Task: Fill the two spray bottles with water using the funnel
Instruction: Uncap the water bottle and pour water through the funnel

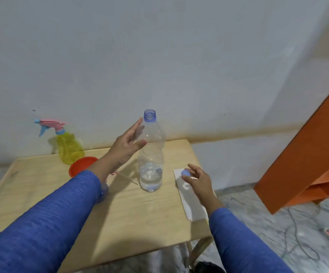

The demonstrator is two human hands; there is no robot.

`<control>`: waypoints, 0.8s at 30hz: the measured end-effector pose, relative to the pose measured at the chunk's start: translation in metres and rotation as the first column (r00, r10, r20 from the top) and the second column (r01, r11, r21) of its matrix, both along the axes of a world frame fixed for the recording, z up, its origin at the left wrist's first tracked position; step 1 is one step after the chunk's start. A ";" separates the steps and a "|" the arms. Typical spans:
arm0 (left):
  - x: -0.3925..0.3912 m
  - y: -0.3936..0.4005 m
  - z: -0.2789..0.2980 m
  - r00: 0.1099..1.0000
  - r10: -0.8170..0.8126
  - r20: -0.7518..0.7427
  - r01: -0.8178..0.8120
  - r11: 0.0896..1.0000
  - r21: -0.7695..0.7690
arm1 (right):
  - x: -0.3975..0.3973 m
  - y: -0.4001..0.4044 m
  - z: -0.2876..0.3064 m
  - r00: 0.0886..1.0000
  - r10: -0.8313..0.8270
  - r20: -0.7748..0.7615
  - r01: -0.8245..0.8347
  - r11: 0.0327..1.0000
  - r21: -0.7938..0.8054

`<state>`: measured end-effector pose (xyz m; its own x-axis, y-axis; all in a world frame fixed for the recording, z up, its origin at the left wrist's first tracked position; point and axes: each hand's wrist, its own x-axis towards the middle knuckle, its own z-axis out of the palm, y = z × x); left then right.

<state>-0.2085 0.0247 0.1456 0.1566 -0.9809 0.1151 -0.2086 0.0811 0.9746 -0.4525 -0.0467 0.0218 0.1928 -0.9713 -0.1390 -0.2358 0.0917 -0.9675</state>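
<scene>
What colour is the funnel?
Red-orange funnel, seen in the head view, partly behind the left sleeve.

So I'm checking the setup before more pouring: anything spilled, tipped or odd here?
No spill shows. The clear water bottle stands upright and uncapped, only its bottom part holding water; the right hand holds its blue cap. The yellow spray bottle is upright. The left sleeve mostly hides a second bottle.

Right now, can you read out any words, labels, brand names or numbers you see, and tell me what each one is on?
No text can be read.
The clear water bottle has no label.
The yellow spray bottle shows no print.
The white paper under the right hand looks blank.
</scene>
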 end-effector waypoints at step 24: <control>-0.006 -0.002 -0.002 1.000 0.009 0.012 -0.009 1.000 -0.002 | 0.084 0.010 0.075 0.962 0.275 -0.011 -0.245 0.840 -0.483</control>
